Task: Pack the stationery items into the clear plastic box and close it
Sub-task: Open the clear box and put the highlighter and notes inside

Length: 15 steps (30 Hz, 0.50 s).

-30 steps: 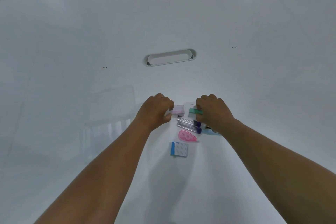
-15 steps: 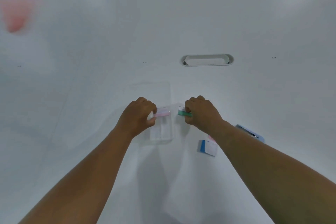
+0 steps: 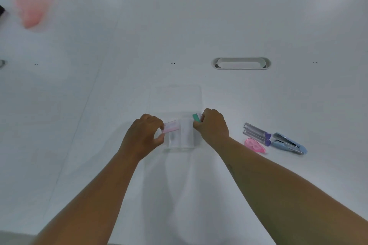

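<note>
Since a moment ago both hands have carried their small pieces from the cluster of stationery over to the clear box (image 3: 180,135), which sits open on the white table (image 3: 278,26) with its lid (image 3: 175,98) lying flat behind it. The left hand (image 3: 144,135) pinches a pink case (image 3: 171,126) over the box's left edge; the right hand (image 3: 214,126) pinches a green case (image 3: 196,117) at the box's far right corner. Well off to the right lie two clear tubes (image 3: 256,134) with purple caps, touching a blue stapler (image 3: 289,143), with a pink tape roller (image 3: 254,145) just in front. A pink bag (image 3: 31,6) rests at the far left.
</note>
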Available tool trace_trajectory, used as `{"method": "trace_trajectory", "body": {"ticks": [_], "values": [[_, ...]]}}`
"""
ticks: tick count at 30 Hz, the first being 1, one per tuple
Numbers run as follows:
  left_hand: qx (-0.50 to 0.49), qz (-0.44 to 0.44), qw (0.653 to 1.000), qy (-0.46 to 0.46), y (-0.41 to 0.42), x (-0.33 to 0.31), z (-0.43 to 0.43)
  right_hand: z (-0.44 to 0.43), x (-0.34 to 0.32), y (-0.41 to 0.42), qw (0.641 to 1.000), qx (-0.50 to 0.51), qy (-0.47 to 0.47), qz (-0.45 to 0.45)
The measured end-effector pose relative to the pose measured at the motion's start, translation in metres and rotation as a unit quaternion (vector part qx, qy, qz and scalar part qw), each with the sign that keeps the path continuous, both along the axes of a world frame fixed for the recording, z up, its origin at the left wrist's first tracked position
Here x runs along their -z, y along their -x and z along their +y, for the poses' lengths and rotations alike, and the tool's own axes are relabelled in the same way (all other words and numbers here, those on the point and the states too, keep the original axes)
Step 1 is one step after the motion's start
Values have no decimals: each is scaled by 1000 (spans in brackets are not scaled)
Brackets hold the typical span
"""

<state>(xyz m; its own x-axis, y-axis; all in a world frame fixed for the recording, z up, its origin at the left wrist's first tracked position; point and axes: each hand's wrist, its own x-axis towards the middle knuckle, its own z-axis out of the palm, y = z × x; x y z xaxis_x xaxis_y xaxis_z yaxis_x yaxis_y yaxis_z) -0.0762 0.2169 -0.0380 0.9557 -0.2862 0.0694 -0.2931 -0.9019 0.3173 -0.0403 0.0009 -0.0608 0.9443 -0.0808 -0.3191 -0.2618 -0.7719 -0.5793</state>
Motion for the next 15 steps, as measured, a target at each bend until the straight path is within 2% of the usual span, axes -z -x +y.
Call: {"method": "trace_trajectory", "body": {"ticks": [4, 9, 15], "values": [[-29, 3, 999, 22, 11, 5, 3, 6, 1, 3, 1000, 19, -12, 9], [-119, 20, 988, 94, 25, 13, -16, -3, 4, 6, 998, 44, -32, 8], [-177, 37, 970, 164, 45, 20, -69, -22, 12, 7, 979, 118, -156, 61]]}}
